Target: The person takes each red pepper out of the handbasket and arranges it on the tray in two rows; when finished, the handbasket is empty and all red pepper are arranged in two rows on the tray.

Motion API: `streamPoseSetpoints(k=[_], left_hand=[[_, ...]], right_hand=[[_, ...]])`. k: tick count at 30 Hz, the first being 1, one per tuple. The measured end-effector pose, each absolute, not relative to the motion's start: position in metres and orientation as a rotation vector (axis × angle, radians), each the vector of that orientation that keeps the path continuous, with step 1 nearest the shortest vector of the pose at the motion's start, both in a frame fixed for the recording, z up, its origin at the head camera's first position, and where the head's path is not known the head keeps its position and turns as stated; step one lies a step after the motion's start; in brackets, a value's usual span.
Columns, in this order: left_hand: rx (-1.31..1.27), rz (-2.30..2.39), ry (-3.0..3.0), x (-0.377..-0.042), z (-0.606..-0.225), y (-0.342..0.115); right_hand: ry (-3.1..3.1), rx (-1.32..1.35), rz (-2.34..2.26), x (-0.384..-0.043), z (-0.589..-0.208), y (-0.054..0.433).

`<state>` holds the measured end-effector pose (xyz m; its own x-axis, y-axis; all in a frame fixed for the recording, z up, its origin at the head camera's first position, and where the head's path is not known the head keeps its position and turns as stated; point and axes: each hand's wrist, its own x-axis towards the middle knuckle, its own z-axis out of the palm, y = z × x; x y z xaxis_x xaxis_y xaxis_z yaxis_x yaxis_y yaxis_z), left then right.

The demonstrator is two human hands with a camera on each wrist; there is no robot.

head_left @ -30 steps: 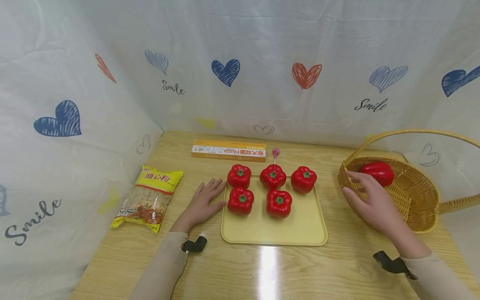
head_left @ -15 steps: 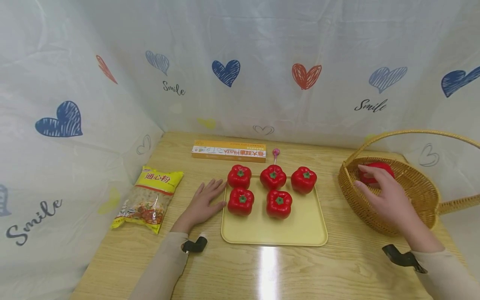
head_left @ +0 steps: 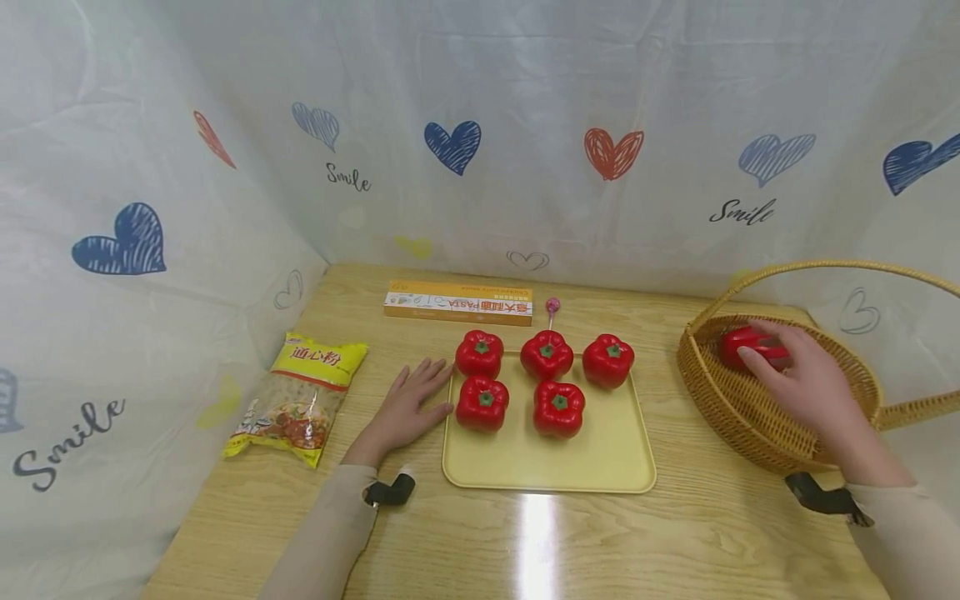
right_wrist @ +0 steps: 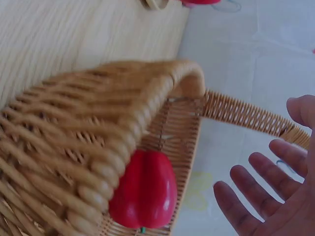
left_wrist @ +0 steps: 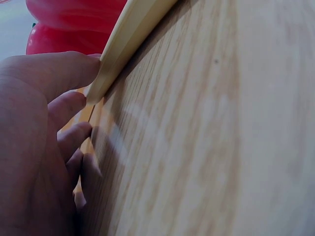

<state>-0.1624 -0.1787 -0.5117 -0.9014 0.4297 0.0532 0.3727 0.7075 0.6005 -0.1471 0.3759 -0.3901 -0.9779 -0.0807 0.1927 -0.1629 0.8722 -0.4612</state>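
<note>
My left hand [head_left: 403, 410] lies on the table by the left side of a yellow tray [head_left: 555, 468]. In the left wrist view its thumb meets the tray's rim [left_wrist: 120, 46]. Several red bell peppers [head_left: 558, 408] with green stems sit on the tray, the back ones at its far edge. My right hand [head_left: 813, 385] hovers over a wicker basket [head_left: 716, 417], partly covering the red bell pepper [head_left: 738, 346] inside. The right wrist view shows this pepper [right_wrist: 145, 189] low in the basket, apart from my loosely spread fingers [right_wrist: 246, 179].
A pasta box [head_left: 459, 302] lies at the back of the table, with a pink lollipop-like item [head_left: 552, 307] beside it. On the left is a yellow bag of macaroni [head_left: 300, 396]. The basket's tall handle [head_left: 832, 265] arches over its opening. A patterned curtain [head_left: 525, 208] hangs behind.
My right hand has moved rightward from the basket's left rim to above the pepper inside. The left hand and the peppers on the tray have stayed put.
</note>
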Motion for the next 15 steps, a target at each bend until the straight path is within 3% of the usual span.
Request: streamPoseSetpoints(k=[15], left_hand=[[0.651, 0.948, 2.819, -0.163, -0.512, -0.179]], right_hand=[[-2.888, 0.167, 0.849, -0.166, -0.384, 0.408]])
